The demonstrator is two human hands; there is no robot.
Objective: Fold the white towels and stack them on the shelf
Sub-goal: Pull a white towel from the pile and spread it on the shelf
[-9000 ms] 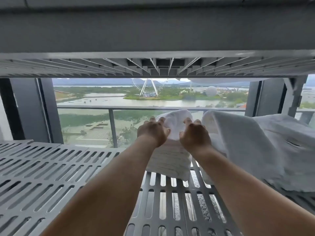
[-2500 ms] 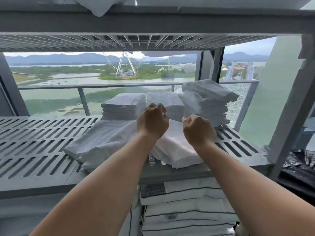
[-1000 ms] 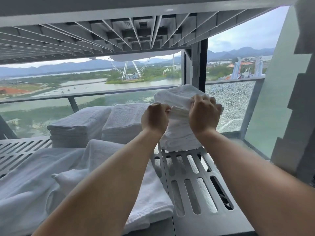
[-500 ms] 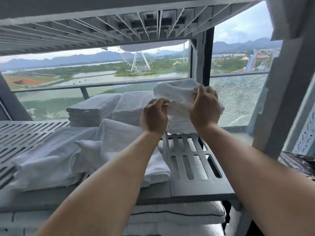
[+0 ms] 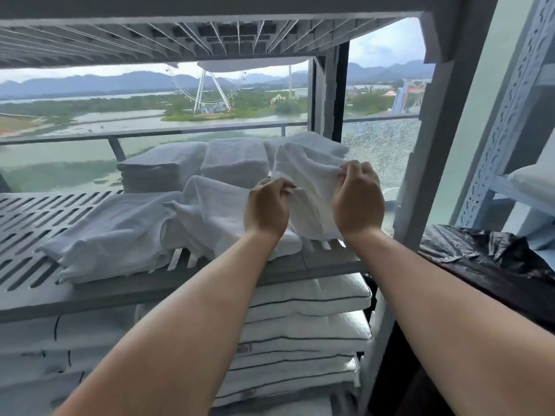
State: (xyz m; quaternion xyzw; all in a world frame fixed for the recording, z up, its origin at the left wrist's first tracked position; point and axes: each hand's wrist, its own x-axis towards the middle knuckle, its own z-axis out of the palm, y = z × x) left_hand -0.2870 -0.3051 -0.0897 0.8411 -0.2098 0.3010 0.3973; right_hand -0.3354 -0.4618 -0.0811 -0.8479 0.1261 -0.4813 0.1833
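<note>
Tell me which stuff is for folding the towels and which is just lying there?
For the job: left hand, right hand, the towel they hold, folded stacks, loose towels, shelf.
Just lying about: pillows underneath, black bag.

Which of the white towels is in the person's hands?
The rightmost front towel, pinched between left hand and right hand; the others lie loose or stacked on the shelf.

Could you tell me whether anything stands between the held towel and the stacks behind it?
Nothing visible does. The left hand and right hand hold the towel before the rightmost stack; the loose towels lie to its left, before the other two stacks.
</note>
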